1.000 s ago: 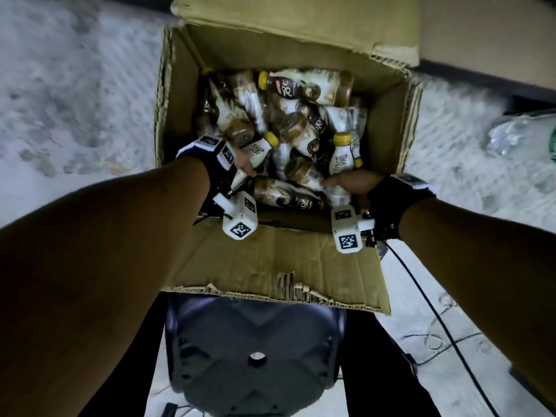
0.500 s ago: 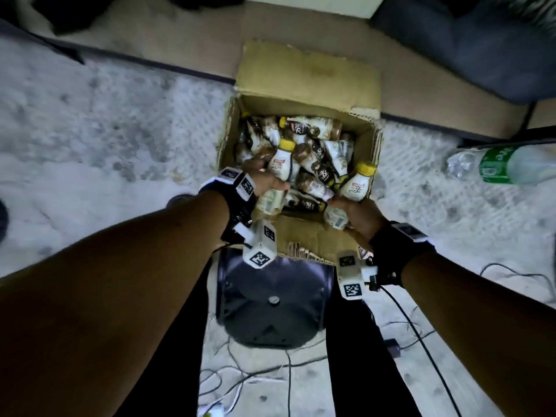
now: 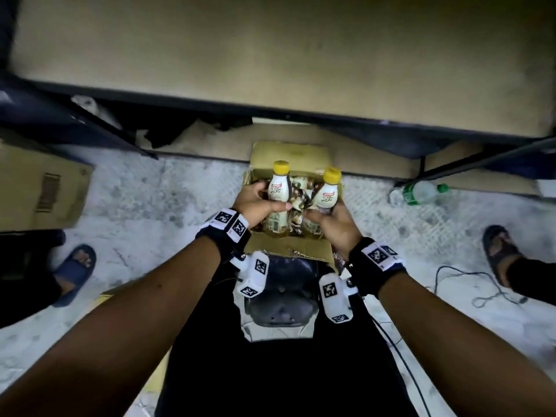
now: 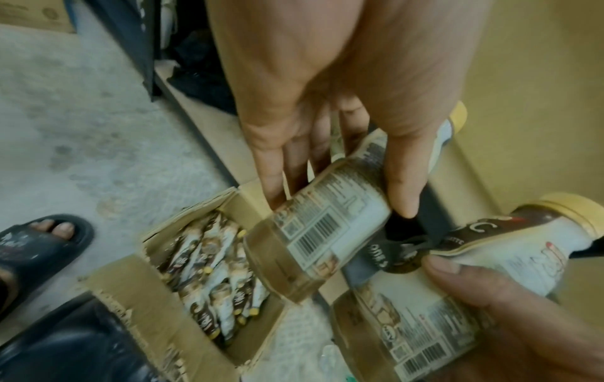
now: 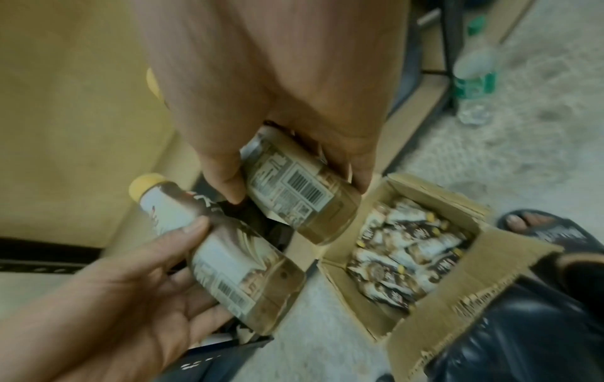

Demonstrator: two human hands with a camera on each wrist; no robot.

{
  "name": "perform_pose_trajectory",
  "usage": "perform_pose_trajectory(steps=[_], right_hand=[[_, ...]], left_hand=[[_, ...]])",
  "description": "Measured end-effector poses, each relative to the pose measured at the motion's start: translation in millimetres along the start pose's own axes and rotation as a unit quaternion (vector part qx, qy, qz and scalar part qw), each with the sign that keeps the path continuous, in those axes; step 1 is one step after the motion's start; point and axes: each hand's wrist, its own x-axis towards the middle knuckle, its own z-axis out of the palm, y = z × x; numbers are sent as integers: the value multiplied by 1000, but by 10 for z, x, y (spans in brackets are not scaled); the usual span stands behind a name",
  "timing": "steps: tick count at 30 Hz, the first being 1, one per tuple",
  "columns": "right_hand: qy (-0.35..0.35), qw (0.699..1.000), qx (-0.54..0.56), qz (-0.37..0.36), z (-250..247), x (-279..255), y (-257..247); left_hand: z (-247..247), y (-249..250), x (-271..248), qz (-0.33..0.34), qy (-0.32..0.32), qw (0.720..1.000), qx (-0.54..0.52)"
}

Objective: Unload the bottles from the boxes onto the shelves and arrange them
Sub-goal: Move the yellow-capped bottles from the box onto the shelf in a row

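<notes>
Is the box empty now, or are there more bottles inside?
Not empty. The open cardboard box on the floor holds many more bottles lying on their sides, seen in both wrist views.

Yellow-capped bottles [image 3: 279, 188] look white and brown; tan box [image 3: 290, 152].

Head view looking steeply down from above, wrist views close along the palms, all sharing the open box [image 3: 288, 152].

Both hands [image 3: 296, 209] raised, fingers curled.
</notes>
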Motion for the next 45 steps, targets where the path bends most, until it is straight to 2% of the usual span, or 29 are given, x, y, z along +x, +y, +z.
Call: perform_pose_trajectory(steps=[4,10,13,17,22,26,32,36,38,41,45], right_hand=[[-1,996,-5,-91,-79,-493,-573],[16,964,-53,-261,-343,-984,-1626],[25,941,-76,-330,-503,-1215,-2164],[43,901,-98,-420,-679,-1555,-2842],[48,859,-83,-502,-745,-1812,-3578],[41,853,-77,-515,-729,-1736,-3976],[11,868,-98,-487,-746,-1417,-4194],[-13,865,-142,-481,-885,-1320,-4274],[1,846,-186,-499,-1003,-1361,-4383],[55,797,-285,-529,-1167,-1475,-4595],[56,756,-370,-538,-1195,-1450,-4747]], left_hand=[[-62,748,-627,100,-19,994,36],[-202,1769,-1088,242,-18,968,61],[-315,2333,-1360,322,-17,944,72],[-476,3007,-1776,430,3,898,91],[-626,3692,-2110,499,31,865,52],[-680,4047,-2108,520,68,850,52],[-664,4209,-1779,492,123,861,40],[-675,4244,-1807,480,137,863,75],[-685,4297,-1882,476,154,861,95],[-682,4439,-2065,459,205,853,136],[-662,4627,-2171,440,247,849,158]])
